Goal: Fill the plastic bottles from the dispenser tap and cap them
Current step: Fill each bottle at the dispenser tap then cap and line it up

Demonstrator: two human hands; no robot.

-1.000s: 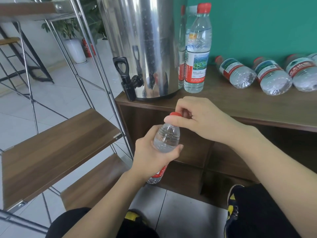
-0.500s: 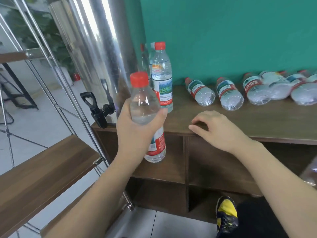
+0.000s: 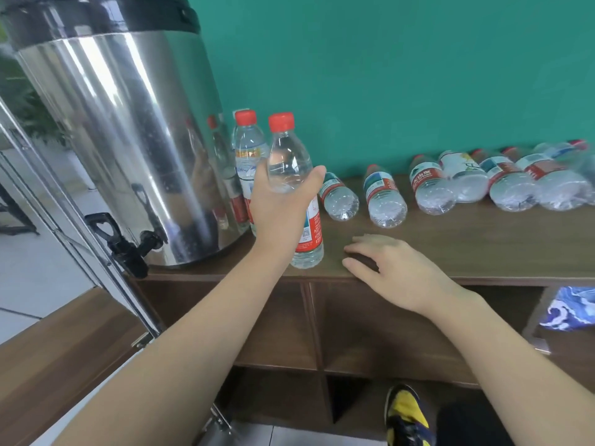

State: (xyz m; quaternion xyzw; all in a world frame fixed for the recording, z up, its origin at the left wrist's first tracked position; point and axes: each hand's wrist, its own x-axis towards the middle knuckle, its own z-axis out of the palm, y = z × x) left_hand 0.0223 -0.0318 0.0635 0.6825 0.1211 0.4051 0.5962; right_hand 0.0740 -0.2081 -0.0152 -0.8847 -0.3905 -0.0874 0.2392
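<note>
The left hand [image 3: 279, 203] grips a capped bottle [image 3: 294, 191] around its middle, fingers curled round it — the bottle stands upright with its base at the wooden shelf top [image 3: 483, 249], whether touching I cannot tell. Just behind it stands a second capped bottle [image 3: 247, 149], next to the steel dispenser [image 3: 122, 140] with its black tap [image 3: 125, 249]. The right hand [image 3: 396, 268] rests flat on the shelf top, fingers relaxed, holding nothing. Further right lie several bottles on their sides [image 3: 476, 185] — along the green wall [image 3: 402, 75].
</note>
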